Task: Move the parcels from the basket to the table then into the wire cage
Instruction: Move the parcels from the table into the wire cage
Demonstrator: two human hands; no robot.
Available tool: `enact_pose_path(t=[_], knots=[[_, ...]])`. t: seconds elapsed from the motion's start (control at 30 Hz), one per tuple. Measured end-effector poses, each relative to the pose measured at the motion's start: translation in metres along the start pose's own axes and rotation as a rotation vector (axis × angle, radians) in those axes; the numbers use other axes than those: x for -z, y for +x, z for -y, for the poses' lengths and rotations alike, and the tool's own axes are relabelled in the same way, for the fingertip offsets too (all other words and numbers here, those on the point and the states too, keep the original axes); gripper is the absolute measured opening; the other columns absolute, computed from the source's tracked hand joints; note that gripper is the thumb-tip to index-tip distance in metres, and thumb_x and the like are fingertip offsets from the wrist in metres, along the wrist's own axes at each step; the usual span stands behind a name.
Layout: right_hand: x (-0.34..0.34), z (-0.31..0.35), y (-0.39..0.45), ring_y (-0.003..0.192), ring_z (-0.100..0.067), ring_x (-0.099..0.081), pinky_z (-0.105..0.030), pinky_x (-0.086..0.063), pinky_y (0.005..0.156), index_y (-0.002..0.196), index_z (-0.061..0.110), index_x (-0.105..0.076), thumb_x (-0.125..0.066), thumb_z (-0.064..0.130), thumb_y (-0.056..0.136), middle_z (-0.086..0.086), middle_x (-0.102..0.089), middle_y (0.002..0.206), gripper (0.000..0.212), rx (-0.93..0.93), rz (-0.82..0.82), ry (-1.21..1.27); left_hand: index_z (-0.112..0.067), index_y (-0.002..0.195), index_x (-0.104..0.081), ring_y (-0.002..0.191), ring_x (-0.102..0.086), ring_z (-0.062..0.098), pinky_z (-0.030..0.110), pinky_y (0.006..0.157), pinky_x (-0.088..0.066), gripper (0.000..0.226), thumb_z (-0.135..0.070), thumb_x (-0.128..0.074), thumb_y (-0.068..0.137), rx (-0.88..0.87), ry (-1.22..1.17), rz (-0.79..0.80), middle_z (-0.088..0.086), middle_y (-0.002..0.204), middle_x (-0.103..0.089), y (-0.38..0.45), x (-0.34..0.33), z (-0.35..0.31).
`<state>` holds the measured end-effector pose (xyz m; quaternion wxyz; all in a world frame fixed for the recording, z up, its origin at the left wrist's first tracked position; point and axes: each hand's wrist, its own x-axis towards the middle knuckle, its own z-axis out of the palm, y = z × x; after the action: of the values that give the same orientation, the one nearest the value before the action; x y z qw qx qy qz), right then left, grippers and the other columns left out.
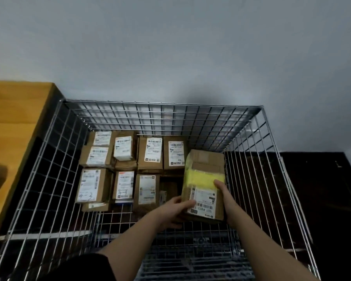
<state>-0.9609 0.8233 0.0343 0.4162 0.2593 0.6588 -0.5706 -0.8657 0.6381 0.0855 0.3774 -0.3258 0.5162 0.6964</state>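
Lowering the taped box (204,179) into the wire cage (162,107) goes best kept level and slid toward the right wall, filling the gap there. Left hand (177,209) grips its near left corner; right hand (224,196) clasps the right edge. Stacked parcels (121,165) crowd the far left; a dark gap beside them stays open. A wooden tabletop (12,122) stands left.

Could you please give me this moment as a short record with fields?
place: wire cage beside a wooden table
held item: cardboard box with yellow tape, held over the cage's right side
left hand: grips the box's near left corner
right hand: grips the box's right edge
already in cage: labelled parcels in rows on the floor
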Motion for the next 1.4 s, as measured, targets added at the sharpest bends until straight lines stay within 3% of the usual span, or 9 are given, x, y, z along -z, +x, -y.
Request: enact_pose_path(t=[0.23,0.37,0.5,0.6,0.73,0.87,1.07,1.23,1.4], knots=[[0.033,-0.054,0.09,0.108,-0.033,-0.064,-0.056,-0.049,0.096,0.14,0.025,-0.043,-0.068,0.086,0.05,-0.011,-0.063,0.125,0.111,-0.089,0.041,-0.124,-0.022,0.152,-0.016,0.126,-0.046,0.023,0.036,0.107,-0.037,0.101,-0.05,-0.073,0.074,0.07,0.05,-0.021,0.007,0.147,-0.039,0.098,0.001,0.038],[0.039,-0.083,0.132,0.103,-0.034,-0.066,-0.056,-0.053,0.088,0.138,0.027,-0.042,-0.074,0.078,0.053,-0.013,-0.065,0.12,0.104,-0.126,0.065,-0.115,-0.023,0.153,-0.008,0.108,-0.052,0.016,0.021,0.084,-0.048,0.093,-0.028,-0.071,0.084,0.078,0.007,-0.029,0.008,0.144,-0.042,0.15,0.004,0.062],[0.037,-0.107,0.166,0.102,-0.033,-0.065,-0.053,-0.052,0.09,0.138,0.025,-0.038,-0.074,0.065,0.062,-0.012,-0.065,0.117,0.093,-0.172,0.096,-0.127,-0.021,0.152,-0.015,0.113,-0.054,0.019,0.033,0.098,-0.048,0.091,-0.019,-0.074,0.081,0.122,0.041,-0.065,0.008,0.139,-0.049,0.194,0.014,0.086],[0.037,-0.122,0.188,0.105,-0.03,-0.063,-0.048,-0.051,0.089,0.143,0.027,-0.034,-0.072,0.06,0.066,-0.009,-0.063,0.119,0.092,-0.203,0.105,-0.147,-0.014,0.144,-0.03,0.107,-0.051,0.012,0.022,0.091,-0.043,0.07,-0.012,-0.069,0.085,0.131,0.177,-0.079,0.009,0.138,-0.051,0.215,0.016,0.095],[0.03,-0.134,0.21,0.1,-0.023,-0.062,-0.035,-0.049,0.071,0.143,0.029,-0.034,-0.066,0.045,0.083,-0.005,-0.062,0.118,0.07,-0.222,0.119,-0.159,-0.011,0.131,-0.047,0.115,-0.057,0.02,0.034,0.1,-0.046,0.054,-0.011,-0.071,0.083,0.147,0.318,-0.15,0.008,0.13,-0.059,0.243,0.024,0.111],[0.031,-0.147,0.236,0.102,-0.024,-0.061,-0.039,-0.051,0.078,0.143,0.028,-0.036,-0.064,0.046,0.085,-0.005,-0.061,0.12,0.067,-0.222,0.097,-0.124,-0.016,0.136,-0.04,0.12,-0.053,0.02,0.025,0.091,-0.042,0.058,-0.021,-0.068,0.087,0.096,0.525,-0.241,0.004,0.134,-0.054,0.265,0.028,0.117],[0.026,-0.157,0.261,0.095,-0.011,-0.056,-0.03,-0.044,0.069,0.145,0.029,-0.033,-0.059,0.042,0.091,0.001,-0.056,0.119,0.061,-0.154,0.047,-0.106,-0.021,0.132,-0.042,0.108,-0.061,0.023,0.033,0.083,-0.051,0.05,-0.031,-0.064,0.088,0.006,0.749,-0.39,0.003,0.122,-0.062,0.279,0.029,0.127],[0.019,-0.168,0.273,0.106,-0.025,-0.063,-0.047,-0.054,0.089,0.149,0.032,-0.027,-0.068,0.037,0.086,-0.005,-0.057,0.128,0.075,-0.085,0.021,-0.055,-0.023,0.131,-0.04,0.1,-0.063,0.025,0.034,0.076,-0.053,0.047,-0.033,-0.059,0.09,-0.074,1.024,-0.429,0.004,0.116,-0.061,0.283,0.032,0.133],[0.014,-0.172,0.28,0.114,-0.028,-0.06,-0.05,-0.05,0.097,0.151,0.03,-0.021,-0.07,0.036,0.086,-0.007,-0.052,0.138,0.082,-0.03,0.021,-0.059,-0.017,0.145,-0.026,0.126,-0.038,0.025,0.036,0.095,-0.041,0.065,-0.035,-0.057,0.09,-0.119,1.291,-0.461,0.008,0.142,-0.031,0.285,0.035,0.138]])
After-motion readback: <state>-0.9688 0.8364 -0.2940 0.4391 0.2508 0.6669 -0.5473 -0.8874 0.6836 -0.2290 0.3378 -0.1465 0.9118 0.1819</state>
